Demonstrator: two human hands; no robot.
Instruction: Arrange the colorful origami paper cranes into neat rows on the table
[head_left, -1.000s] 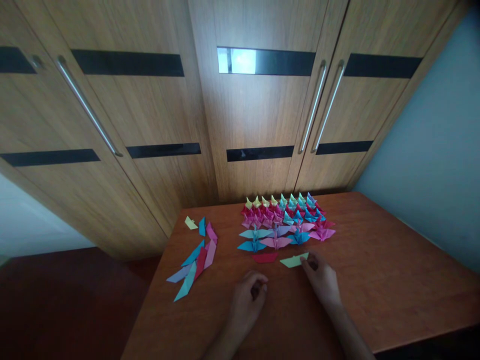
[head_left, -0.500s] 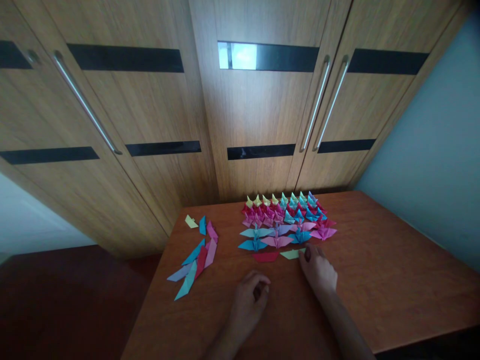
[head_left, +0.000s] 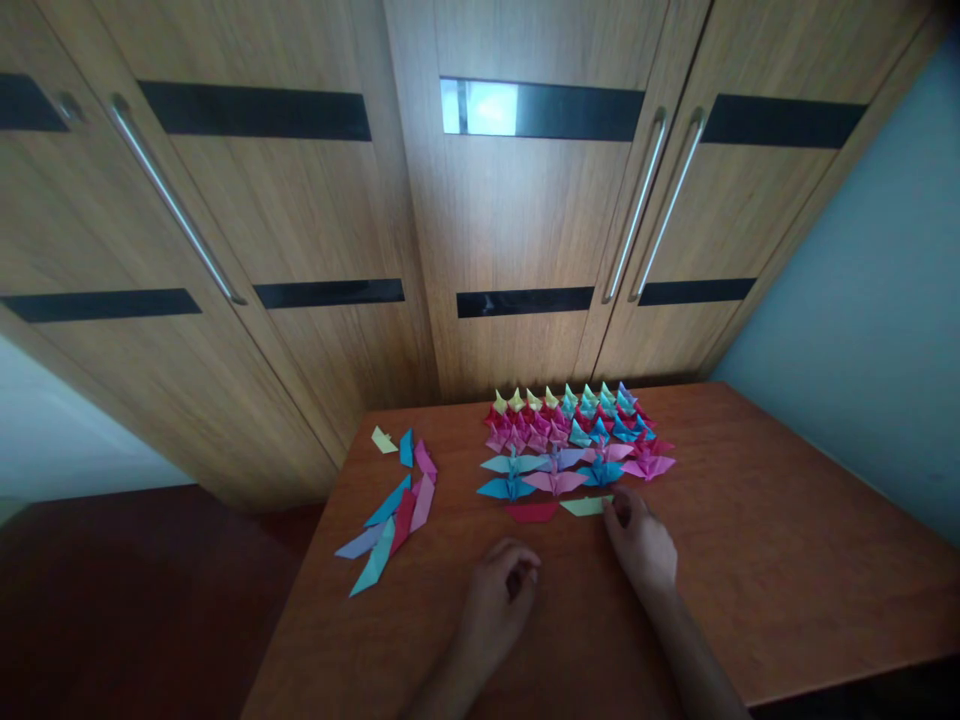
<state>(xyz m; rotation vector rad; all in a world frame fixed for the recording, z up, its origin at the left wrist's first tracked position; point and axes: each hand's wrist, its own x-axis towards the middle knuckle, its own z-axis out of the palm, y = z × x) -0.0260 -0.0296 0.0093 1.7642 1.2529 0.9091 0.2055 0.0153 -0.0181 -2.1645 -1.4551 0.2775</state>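
Note:
My right hand (head_left: 643, 545) rests on the table with thumb and fingers closed at the right end of a pale green flat-folded paper crane (head_left: 585, 507). A red flat-folded paper crane (head_left: 532, 513) lies just left of the green one. My left hand (head_left: 501, 590) is curled near the table's front, thumb and fingertips together, with nothing visible in it. Beyond both hands, opened paper cranes with spread wings, such as a pink crane (head_left: 555, 483) and a blue crane (head_left: 508, 488), sit in rows. Behind them stand several rows of smaller-looking upright cranes (head_left: 536, 430).
At the left of the brown table (head_left: 750, 560) lies a loose group of flat-folded paper pieces, among them a teal piece (head_left: 375, 560), a red piece (head_left: 403, 520) and a yellow piece (head_left: 384, 440). A wooden wardrobe (head_left: 517, 220) with metal handles rises behind the table.
My right hand has shifted very slightly to the right along the green paper's end. My left hand stays in the same curled pose. The camera view has moved a little.

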